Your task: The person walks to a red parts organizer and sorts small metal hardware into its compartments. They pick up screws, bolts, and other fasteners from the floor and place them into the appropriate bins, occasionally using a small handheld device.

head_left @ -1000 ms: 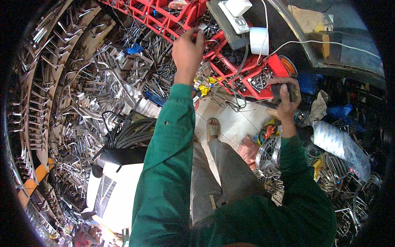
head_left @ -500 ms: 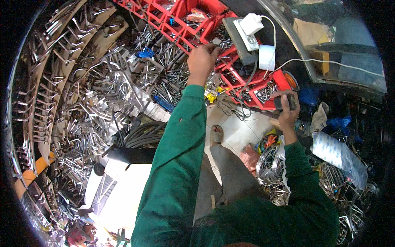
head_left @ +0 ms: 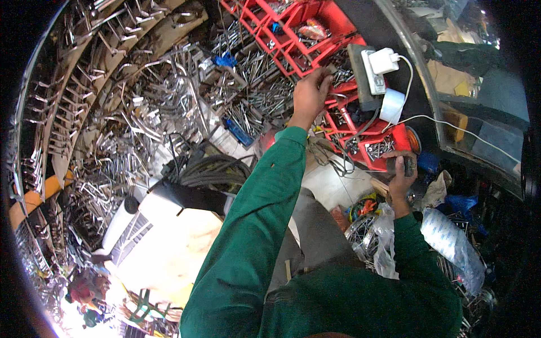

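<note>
The left hand was pinched narrow beside red bins, any hold unclear; the right hand gripped a dark object.

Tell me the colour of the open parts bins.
The parts bins are red; the head view shows them best.

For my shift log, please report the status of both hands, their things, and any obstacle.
Left hand at red plastic open bins, grip unclear. Right hand holding dark blocky object. Possible obstacle: white rectangular power strip near left hand.
</note>
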The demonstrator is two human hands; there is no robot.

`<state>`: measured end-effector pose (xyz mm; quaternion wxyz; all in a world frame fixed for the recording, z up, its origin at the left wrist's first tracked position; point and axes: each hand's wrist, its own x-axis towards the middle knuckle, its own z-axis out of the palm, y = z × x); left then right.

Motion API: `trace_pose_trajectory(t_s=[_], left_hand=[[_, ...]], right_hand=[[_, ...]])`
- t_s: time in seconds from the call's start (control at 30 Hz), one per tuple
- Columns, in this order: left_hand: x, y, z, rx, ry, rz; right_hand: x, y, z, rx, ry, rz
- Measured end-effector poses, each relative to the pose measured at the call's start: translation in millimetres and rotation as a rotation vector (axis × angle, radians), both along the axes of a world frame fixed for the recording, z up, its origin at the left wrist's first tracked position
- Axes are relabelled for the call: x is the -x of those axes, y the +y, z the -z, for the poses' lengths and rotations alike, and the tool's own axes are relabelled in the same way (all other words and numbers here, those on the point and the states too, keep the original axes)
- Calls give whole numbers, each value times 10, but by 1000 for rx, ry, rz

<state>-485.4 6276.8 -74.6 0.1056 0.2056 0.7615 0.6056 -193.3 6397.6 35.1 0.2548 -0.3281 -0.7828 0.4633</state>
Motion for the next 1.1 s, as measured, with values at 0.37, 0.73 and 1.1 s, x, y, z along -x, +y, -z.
trace_pose_trajectory(t_s=[0.37,0.73,1.1], left_hand=[[-1796,-1232,1046,136,-336,-144],[-1808,-1570,1379,324,-260,-69],[-856,-1018,1037,158,-111,-84]], right_hand=[[8,-68,-83,132,45,-18],[-79,55,7,-61,82,-12],[-58,7,57,-59,146,66]])
